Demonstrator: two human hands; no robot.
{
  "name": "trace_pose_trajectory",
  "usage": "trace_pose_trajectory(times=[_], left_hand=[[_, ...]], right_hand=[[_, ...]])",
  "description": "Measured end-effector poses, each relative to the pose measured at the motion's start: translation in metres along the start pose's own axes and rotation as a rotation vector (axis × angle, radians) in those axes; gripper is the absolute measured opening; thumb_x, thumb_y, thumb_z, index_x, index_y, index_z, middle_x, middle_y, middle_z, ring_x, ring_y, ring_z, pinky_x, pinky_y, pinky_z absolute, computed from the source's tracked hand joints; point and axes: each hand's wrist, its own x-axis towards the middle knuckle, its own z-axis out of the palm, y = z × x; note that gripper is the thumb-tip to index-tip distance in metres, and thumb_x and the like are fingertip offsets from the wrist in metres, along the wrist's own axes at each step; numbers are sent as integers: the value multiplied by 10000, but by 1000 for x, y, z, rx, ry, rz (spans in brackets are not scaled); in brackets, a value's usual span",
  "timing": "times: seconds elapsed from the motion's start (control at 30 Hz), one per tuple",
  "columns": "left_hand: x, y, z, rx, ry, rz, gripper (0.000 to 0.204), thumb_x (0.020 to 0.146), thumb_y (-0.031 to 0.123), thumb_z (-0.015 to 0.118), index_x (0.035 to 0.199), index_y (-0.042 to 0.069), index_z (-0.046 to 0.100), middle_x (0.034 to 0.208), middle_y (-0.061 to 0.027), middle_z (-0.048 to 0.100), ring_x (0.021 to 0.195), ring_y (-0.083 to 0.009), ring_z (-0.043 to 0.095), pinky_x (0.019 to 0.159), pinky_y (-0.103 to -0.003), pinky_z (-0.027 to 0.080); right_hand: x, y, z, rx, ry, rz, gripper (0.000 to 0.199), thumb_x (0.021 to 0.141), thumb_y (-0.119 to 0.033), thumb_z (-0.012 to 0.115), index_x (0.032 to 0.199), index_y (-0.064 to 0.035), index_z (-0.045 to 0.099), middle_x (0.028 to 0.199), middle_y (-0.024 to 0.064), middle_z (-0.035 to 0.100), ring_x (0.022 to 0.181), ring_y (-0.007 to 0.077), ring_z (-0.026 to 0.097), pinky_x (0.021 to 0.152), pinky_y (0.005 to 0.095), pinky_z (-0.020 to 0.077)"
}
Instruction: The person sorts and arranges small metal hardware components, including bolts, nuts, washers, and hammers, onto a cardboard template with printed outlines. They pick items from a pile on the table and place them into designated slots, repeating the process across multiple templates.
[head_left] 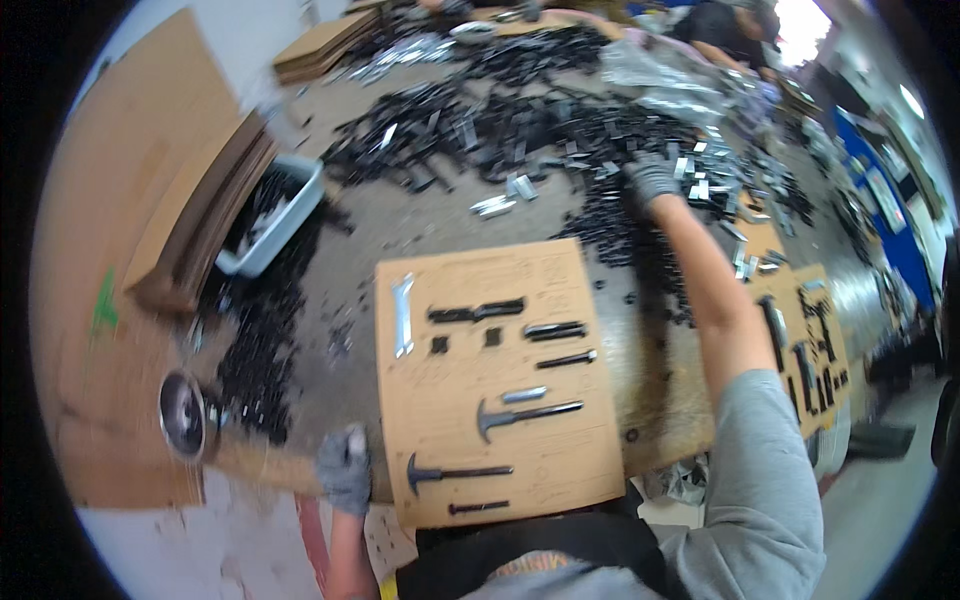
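In a grey glove, my left hand [345, 470] is closed at the table's front edge, beside the lower left corner of a cardboard sheet [440, 390]; whatever its fingers may hold is hidden. My right hand [653, 178], also gloved, stretches far forward into a heap of small black metal parts [600, 220]. Its fingers are blurred among them. On the cardboard lie a silver double-ended wrench [403, 315], two dark hammer-shaped pieces, the upper [530, 415] and lower [460, 472], a long black piece [475, 311], a bolt-like rod [567, 359] and a short silver tube [524, 395].
Silver pieces [700, 188] lie right of my right hand. A light-blue bin [272, 228] and cardboard stack [195, 220] stand left, above a metal bowl [183, 415]. Another laid-out cardboard [822, 290] sits right. Across the table, a person in black [715, 30] bends beside plastic sheeting [660, 80].
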Motion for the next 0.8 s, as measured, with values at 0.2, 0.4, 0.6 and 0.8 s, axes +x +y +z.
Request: trace_pose_trajectory(times=[0.2, 0.4, 0.6, 0.8], left_hand=[[4, -8, 11, 58, 144, 70, 183, 877, 230, 603, 927, 69, 675, 874, -132, 675, 790, -305, 639, 749, -395, 493], [6, 9, 3, -77, 131, 11, 179, 882, 207, 616, 910, 43, 680, 839, -137, 674, 753, -294, 639, 725, -367, 498], [4, -2, 5, -92, 138, 29, 190, 881, 207, 626, 926, 35, 692, 847, -139, 680, 756, -268, 649, 722, -353, 503], [4, 12, -1, -256, 128, -12, 181, 887, 215, 627, 889, 43, 685, 805, -140, 662, 698, -266, 632, 689, -356, 499]], right_hand=[[10, 3, 13, 111, 95, 82, 330, 779, -313, 653, 1053, -130, 640, 1049, 156, 628, 989, 325, 606, 916, 477, 446], [-108, -98, -37, 1249, 636, -380, 223, 840, -30, 647, 1061, -57, 637, 949, 109, 665, 869, 220, 640, 780, 334, 528], [-263, -204, -141, 877, 146, -687, 214, 840, -280, 659, 961, -103, 660, 687, 65, 639, 650, 251, 617, 797, 375, 508], [-292, -244, -121, 666, 155, -775, 144, 750, -283, 720, 773, -161, 646, 665, 8, 613, 724, 184, 616, 1036, 505, 341]])
